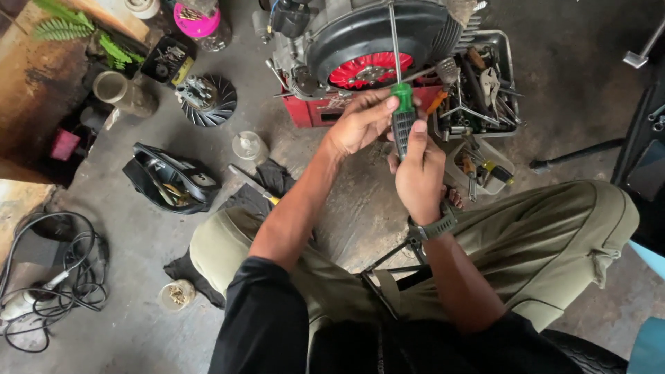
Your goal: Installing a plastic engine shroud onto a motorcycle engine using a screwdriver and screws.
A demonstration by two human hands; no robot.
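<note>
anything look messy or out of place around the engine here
Yes. Parts lie loose on the floor: a black cover and a finned fan wheel left of the engine. Cables sprawl tangled at lower left. Both hands grip a green screwdriver.

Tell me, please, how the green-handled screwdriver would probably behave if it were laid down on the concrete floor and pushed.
The screwdriver would probably roll, as its handle looks round. Its long thin metal shaft looks stiff. The ribbed black grip under the right hand and left hand likely resists slipping.
</note>
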